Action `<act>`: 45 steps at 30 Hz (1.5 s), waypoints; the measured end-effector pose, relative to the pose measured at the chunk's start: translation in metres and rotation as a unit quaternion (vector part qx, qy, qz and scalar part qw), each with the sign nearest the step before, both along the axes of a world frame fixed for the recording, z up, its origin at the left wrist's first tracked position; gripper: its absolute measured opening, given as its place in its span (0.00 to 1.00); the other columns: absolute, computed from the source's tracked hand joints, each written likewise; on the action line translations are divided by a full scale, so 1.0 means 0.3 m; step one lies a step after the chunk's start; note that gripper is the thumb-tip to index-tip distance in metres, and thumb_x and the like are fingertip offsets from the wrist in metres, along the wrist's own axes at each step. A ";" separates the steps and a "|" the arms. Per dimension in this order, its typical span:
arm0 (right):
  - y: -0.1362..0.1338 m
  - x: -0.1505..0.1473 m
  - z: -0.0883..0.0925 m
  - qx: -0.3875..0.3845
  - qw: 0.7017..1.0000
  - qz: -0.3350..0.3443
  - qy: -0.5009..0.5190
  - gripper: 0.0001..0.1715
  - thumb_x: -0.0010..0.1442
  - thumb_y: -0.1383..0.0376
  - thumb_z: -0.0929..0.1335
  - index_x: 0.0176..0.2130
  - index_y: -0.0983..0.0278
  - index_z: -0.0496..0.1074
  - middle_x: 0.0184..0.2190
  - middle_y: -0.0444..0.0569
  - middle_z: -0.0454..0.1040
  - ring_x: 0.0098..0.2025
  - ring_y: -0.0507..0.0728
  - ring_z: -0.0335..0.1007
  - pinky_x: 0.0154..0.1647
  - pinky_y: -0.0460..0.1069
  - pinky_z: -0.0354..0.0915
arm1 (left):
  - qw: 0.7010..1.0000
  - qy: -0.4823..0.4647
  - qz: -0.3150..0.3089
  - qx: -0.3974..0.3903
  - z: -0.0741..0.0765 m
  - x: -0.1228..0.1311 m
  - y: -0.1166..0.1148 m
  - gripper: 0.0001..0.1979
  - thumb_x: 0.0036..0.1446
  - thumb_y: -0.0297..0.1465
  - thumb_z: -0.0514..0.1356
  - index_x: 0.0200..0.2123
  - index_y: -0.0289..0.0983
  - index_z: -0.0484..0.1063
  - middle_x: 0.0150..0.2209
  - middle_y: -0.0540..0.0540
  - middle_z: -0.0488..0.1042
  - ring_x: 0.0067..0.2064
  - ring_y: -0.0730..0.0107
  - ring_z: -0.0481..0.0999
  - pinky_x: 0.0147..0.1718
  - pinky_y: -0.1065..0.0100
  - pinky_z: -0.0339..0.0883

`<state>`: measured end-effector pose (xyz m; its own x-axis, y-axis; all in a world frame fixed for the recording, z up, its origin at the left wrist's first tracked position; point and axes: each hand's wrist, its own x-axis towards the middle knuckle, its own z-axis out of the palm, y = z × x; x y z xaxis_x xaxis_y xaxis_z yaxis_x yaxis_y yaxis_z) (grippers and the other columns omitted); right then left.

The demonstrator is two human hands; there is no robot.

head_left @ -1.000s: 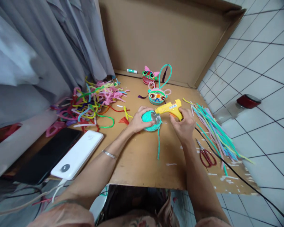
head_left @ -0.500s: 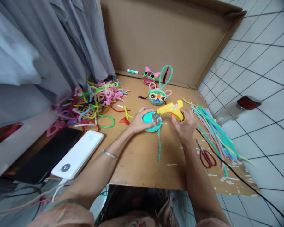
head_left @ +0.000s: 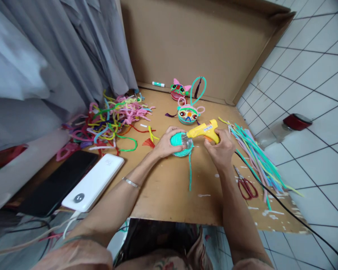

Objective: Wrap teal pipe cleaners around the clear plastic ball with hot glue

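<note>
Your left hand (head_left: 165,144) cups a small ball (head_left: 182,145) at the middle of the table (head_left: 169,198). Its grip is curled close around the ball's left side and presses it to the table. The ball is wound most of the way in teal pipe cleaner, with a clear bare patch facing right. The loose tail (head_left: 190,170) of the pipe cleaner trails toward you. Your right hand (head_left: 221,150) has its grip closed on the handle of a yellow glue gun (head_left: 204,131), fingers wrapped near the orange trigger.

Over the last second the gun has tipped slightly down and its nozzle has crept in. It was just beside the ball, and now the tip meets the bare patch at the edge of the winding. The ball itself has barely shifted under your palm. To my eye that puts the glue where the next turn of winding would lie.

The gun carries a small white label on its body, but the print is too small to read. The white power bank (head_left: 94,183) on the near left shows a faint mark and a round button, with no legible words. A black phone (head_left: 56,187) lies just beside it. The gun's black cord (head_left: 270,197) runs off to the near right past red scissors (head_left: 245,185) and a bundle of straight pipe cleaners (head_left: 256,153).
</note>
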<state>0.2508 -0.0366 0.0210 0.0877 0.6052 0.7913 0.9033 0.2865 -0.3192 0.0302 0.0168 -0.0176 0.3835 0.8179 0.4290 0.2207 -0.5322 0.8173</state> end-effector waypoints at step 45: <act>-0.003 0.010 0.001 -0.007 1.000 -0.010 -0.019 0.13 0.54 0.61 0.67 0.41 0.60 0.70 0.36 0.49 0.74 0.39 0.60 0.71 0.38 0.52 0.66 | 1.000 0.011 -0.020 0.010 0.019 0.000 -0.010 0.29 0.44 0.38 0.68 0.52 0.40 0.73 0.54 0.43 0.66 0.59 0.53 0.69 0.63 0.51 0.61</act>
<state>0.2539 -0.0374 0.0212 0.0700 0.6141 0.7861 0.9204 0.2642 -0.2884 0.0303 0.0137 -0.0119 0.4256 0.7928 0.4362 0.2158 -0.5570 0.8020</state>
